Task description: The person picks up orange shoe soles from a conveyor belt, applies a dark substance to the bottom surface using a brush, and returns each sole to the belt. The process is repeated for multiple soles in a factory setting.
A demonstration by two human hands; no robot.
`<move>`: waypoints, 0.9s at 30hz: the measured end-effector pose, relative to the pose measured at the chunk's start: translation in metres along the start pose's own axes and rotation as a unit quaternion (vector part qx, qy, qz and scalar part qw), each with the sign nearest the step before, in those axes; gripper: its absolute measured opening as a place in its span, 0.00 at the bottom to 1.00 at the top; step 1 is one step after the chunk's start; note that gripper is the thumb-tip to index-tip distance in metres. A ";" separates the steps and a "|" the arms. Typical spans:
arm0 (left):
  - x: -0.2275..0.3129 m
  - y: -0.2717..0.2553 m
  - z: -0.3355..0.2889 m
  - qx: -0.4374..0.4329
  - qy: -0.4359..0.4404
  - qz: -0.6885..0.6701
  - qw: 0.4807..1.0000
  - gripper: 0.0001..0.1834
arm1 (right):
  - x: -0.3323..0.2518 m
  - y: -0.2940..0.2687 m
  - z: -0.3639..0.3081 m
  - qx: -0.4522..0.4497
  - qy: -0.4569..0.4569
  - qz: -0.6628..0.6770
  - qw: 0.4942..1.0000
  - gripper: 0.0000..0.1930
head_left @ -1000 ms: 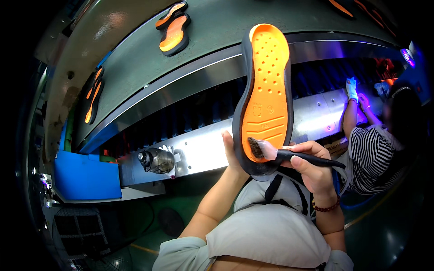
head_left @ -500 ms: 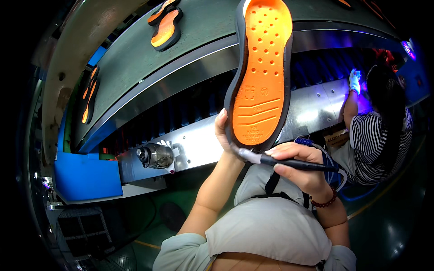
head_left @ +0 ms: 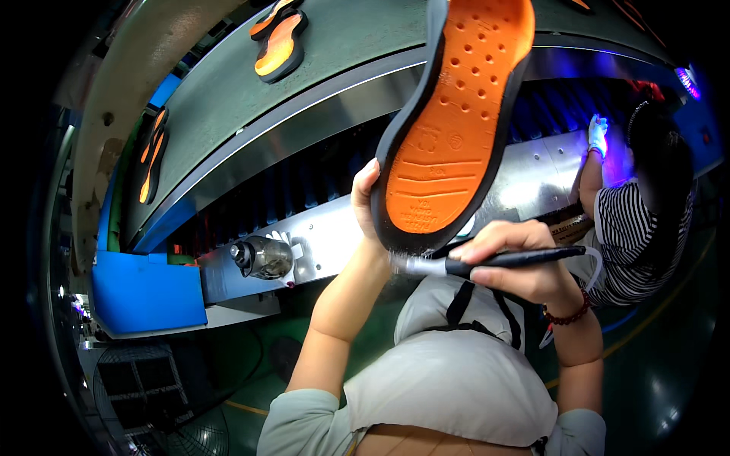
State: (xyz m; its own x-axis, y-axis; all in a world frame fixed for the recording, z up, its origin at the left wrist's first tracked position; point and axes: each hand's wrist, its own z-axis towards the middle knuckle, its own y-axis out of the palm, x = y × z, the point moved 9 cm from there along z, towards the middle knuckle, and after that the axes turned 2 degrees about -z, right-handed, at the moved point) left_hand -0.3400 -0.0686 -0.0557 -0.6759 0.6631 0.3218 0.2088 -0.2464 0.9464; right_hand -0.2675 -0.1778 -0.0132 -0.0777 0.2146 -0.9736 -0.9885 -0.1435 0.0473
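Observation:
My left hand (head_left: 368, 199) grips the heel edge of a shoe sole (head_left: 456, 121), orange inside with a black rim, held upright with its toe pointing up. My right hand (head_left: 525, 262) holds a black-handled brush (head_left: 487, 263) level, its pale bristles touching the sole's lower heel rim. Both hands are raised in front of a grey conveyor belt (head_left: 357, 45).
More orange-and-black soles (head_left: 280, 38) lie on the belt, others (head_left: 152, 156) at its left bend. A round metal fitting (head_left: 262, 257) sticks out of the steel machine front, beside a blue box (head_left: 148, 292). A person in a striped shirt (head_left: 639, 220) works at the right.
The sole has risen and come closer to the camera, tilting its toe to the right. The brush has moved from the inner heel face down to the heel rim.

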 end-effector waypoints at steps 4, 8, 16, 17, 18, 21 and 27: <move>-0.012 0.007 -0.006 0.041 -0.087 0.010 0.995 0.26 | -0.014 -0.005 -0.002 -0.015 0.008 0.093 0.996 0.10; -0.031 0.015 -0.017 0.096 -0.227 0.063 0.967 0.24 | -0.022 -0.012 0.011 -0.075 0.005 -0.092 0.993 0.07; -0.040 0.001 -0.039 0.165 -0.312 0.170 0.920 0.22 | -0.014 -0.007 0.014 -0.210 0.021 -0.177 0.961 0.08; -0.037 -0.002 -0.044 0.205 -0.309 0.193 0.908 0.23 | -0.006 -0.004 0.011 -0.242 0.008 -0.164 0.956 0.08; -0.037 -0.010 -0.045 0.204 -0.310 0.195 0.908 0.22 | 0.000 -0.007 0.006 -0.272 0.039 -0.220 0.936 0.08; -0.039 -0.017 -0.050 0.218 -0.323 0.151 0.908 0.22 | -0.013 -0.015 0.002 -0.272 0.039 -0.221 0.936 0.08; -0.026 -0.021 -0.054 0.224 -0.288 0.204 0.908 0.23 | 0.012 -0.020 -0.003 -0.322 0.116 -0.294 0.892 0.07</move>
State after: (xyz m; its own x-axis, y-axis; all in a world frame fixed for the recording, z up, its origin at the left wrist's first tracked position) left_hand -0.3647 -0.1187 -0.0850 -0.0224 0.8729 0.4873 0.7131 -0.3277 0.6198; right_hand -0.2488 -0.1748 -0.0268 0.5328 0.2409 -0.8112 -0.5640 -0.6136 -0.5526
